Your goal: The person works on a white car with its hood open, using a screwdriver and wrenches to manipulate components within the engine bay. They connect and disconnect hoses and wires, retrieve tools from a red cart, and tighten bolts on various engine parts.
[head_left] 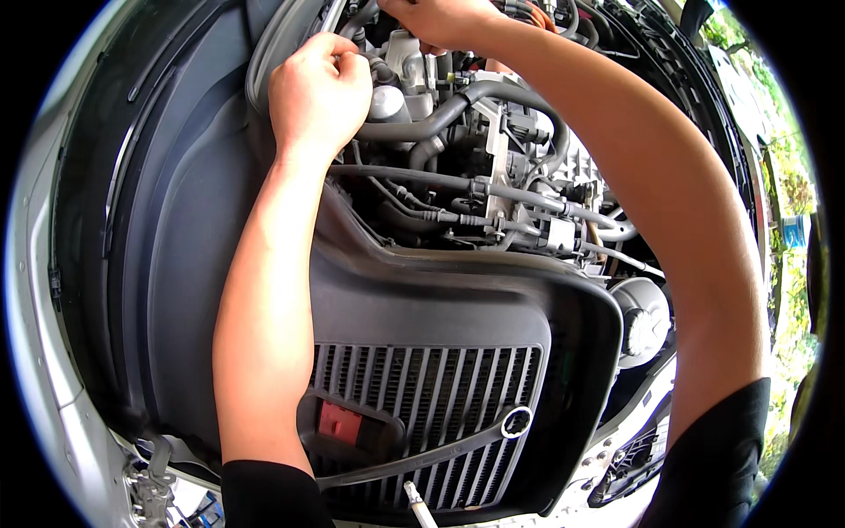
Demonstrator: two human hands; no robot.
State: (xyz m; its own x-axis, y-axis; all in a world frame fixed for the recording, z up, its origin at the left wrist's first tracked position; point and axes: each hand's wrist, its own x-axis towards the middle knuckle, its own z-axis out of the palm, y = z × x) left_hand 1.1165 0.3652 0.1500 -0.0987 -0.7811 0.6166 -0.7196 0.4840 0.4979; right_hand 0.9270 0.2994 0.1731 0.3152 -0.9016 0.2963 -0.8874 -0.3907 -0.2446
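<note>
Both my hands reach into the engine bay of a car with its hood up. My left hand (319, 97) is closed, its fingers curled near the dark plastic trim at the left edge of the bay. Whatever it grips is hidden behind the fingers. At the upper edge of the picture my right hand (449, 22) is bent over the engine, partly cut off, its visible fingers curled in; what they hold does not show. Just beside the left hand stands a round silver canister (387, 104). Thick black hoses (414, 130) run below both hands.
Nearer me lies a slatted dark grille (466, 370) with a red block (338, 422) beside it. Across it rests a dark bar (440, 451) with a ring end. A pale metal-tipped rod (417, 502) shows below. A capped reservoir (641, 323) sits at right.
</note>
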